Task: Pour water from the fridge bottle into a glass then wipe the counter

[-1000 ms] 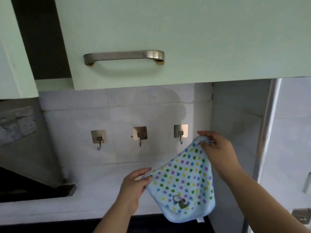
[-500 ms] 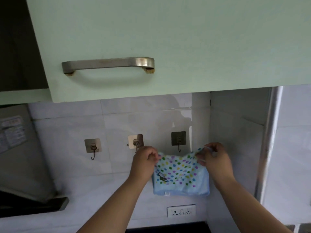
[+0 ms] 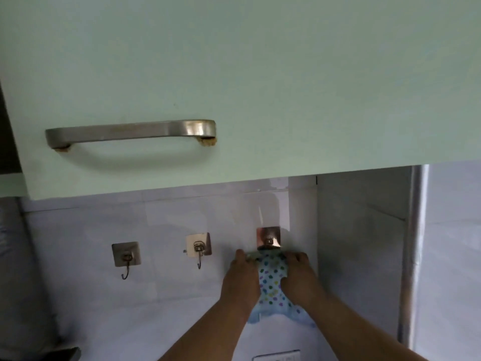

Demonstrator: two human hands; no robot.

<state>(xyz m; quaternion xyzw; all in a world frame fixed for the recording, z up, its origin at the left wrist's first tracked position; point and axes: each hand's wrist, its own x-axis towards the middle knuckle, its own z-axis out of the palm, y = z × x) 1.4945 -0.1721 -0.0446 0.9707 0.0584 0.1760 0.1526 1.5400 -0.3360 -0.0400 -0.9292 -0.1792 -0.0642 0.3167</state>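
Left hand (image 3: 240, 278) and right hand (image 3: 299, 277) are gripping the blue polka-dot cloth (image 3: 272, 282), its top touching the rightmost square metal wall hook (image 3: 268, 238).

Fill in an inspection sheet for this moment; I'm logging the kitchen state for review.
Surface: counter not in view; tiled wall behind.
Job's things: dotted cloth held up at the right hook; bottle and glass not seen.
Clutter: nothing seen.
Grippers: left hand and right hand both grip the cloth's top.
Cables: nothing seen.
Surroundings: green cabinet with handle, two bare hooks, socket.
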